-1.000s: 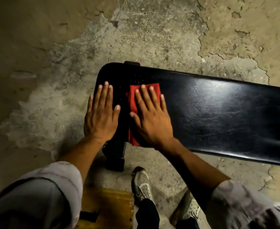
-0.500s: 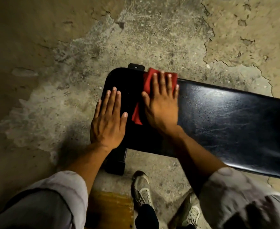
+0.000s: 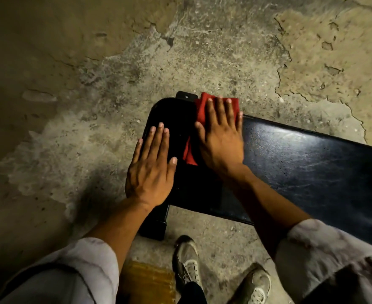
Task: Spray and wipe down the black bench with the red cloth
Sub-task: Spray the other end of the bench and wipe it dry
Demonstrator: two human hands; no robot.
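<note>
The bench (image 3: 301,167) is a long padded seat with a glossy black cover showing fine creases and glare; its rounded end sits under both hands. The red cloth (image 3: 202,110) is folded and lies flat on the seat at the far edge, extending past the fingertips of the right hand (image 3: 221,141), with a corner showing below the thumb. The right fingers are straight and spread, pressing the cloth. The left hand (image 3: 151,172) rests flat on the near corner, fingers straight, holding nothing.
</note>
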